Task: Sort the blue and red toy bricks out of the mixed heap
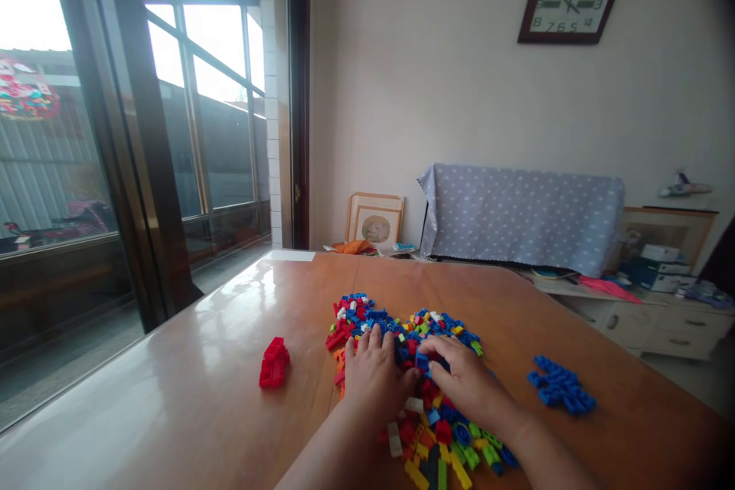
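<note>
A loose heap of small toy building bricks (pixel 442 432) in red, blue, yellow, green, orange and white lies in the middle of the wooden table. My left hand (pixel 374 367) rests palm down on the heap, fingers spread, holding nothing that shows. Beside it, my right hand (pixel 462 375) is curled, with thumb and index finger at a blue brick (pixel 423 361); the other fingers are partly hidden. Red bricks (pixel 274 362) sit together left of the heap. Over on the right lies a group of blue bricks (pixel 561 385).
The glossy wooden table (pixel 223 383) reaches toward the wall. Behind it stand a cabinet (pixel 648 321), a shape under a dotted grey cloth (pixel 517 214) and framed pictures (pixel 375 220). Glass doors (pixel 212 107) run along the left. A clock (pixel 573 1) hangs above.
</note>
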The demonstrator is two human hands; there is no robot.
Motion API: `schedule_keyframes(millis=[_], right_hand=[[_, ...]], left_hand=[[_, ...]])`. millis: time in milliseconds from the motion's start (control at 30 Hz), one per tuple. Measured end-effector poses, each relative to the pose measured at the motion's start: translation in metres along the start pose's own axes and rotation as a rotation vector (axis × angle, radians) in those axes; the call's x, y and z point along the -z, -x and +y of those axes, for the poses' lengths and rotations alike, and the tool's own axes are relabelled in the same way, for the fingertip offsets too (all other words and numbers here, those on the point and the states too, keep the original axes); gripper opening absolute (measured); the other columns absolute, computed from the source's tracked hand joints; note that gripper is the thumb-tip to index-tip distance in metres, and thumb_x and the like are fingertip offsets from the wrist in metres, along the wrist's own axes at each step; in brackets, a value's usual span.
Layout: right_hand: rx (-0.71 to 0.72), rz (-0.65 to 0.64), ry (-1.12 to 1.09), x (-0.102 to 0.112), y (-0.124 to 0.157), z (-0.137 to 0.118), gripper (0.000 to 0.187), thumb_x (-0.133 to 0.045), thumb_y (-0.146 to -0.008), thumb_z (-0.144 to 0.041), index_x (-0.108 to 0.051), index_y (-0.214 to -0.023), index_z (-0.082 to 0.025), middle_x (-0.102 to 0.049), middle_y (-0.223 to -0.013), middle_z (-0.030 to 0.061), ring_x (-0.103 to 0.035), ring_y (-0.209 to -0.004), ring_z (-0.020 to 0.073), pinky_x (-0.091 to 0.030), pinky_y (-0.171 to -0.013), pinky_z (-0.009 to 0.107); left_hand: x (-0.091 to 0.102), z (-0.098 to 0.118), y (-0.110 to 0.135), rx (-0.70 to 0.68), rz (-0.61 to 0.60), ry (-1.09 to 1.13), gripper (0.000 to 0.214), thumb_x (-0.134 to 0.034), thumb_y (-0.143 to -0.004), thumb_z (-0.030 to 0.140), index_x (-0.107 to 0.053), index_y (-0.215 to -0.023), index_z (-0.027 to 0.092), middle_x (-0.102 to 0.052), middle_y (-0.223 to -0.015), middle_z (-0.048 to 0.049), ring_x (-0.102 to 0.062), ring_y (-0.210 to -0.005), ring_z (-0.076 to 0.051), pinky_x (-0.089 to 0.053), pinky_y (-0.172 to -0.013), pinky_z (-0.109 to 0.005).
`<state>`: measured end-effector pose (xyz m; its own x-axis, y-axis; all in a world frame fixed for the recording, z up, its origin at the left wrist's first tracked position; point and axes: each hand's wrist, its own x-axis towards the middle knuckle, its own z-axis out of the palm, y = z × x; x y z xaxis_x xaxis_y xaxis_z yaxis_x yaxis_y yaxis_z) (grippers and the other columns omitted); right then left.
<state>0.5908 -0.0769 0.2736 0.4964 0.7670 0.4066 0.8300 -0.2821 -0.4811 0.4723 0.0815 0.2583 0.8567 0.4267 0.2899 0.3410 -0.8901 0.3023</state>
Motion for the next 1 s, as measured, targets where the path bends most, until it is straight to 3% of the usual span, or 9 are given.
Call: schedule_keyframes(millis=[200, 300, 600, 1000], right_hand=[[-0.026, 0.022, -0.066, 0.004, 0.007, 0.014, 0.024, -0.048, -0.083, -0.017, -0.067, -0.093, -0.027, -0.067, -0.127, 0.0032, -0.051, -0.134, 0.0239, -0.036, -0.115, 0.041], [-0.072, 0.013, -0.124, 0.005, 0.006, 0.022, 0.027, -0.048, -0.085, -0.019, -0.069, -0.101, -0.025, -0.066, -0.132, 0.0052, -0.049, -0.137, 0.0250, -0.035, -0.117, 0.045], [-0.074, 0.025, -0.245, 0.006, 0.005, 0.024, 0.048, -0.044, -0.090, -0.018, -0.063, -0.134, -0.025, -0.059, -0.144, 0.0049, -0.041, -0.144, 0.0235, -0.030, -0.122, 0.048], [-0.123, 0.010, -0.273, 0.009, 0.005, 0.023, 0.052, -0.043, -0.091, -0.018, -0.058, -0.140, -0.026, -0.050, -0.152, 0.0061, -0.040, -0.145, 0.0234, -0.029, -0.122, 0.047]], left_hand=[[0.011, -0.001, 0.000, 0.013, 0.025, -0.023, 0.055, -0.050, -0.088, 0.054, -0.058, -0.135, 0.026, -0.048, -0.152, -0.0123, -0.044, -0.138, -0.038, -0.023, -0.116, -0.064], [0.013, -0.003, -0.003, 0.021, 0.037, -0.025, 0.049, -0.047, -0.092, 0.049, -0.060, -0.132, 0.026, -0.051, -0.150, -0.0114, -0.047, -0.135, -0.036, -0.022, -0.116, -0.065], [0.009, -0.006, -0.008, 0.045, 0.028, -0.051, 0.048, -0.041, -0.096, 0.046, -0.059, -0.136, 0.025, -0.052, -0.150, -0.0107, -0.047, -0.136, -0.034, -0.019, -0.118, -0.063], [0.009, -0.005, -0.009, 0.039, 0.033, -0.044, 0.049, -0.041, -0.097, 0.046, -0.058, -0.138, 0.025, -0.053, -0.149, -0.0113, -0.048, -0.135, -0.035, -0.016, -0.120, -0.062]])
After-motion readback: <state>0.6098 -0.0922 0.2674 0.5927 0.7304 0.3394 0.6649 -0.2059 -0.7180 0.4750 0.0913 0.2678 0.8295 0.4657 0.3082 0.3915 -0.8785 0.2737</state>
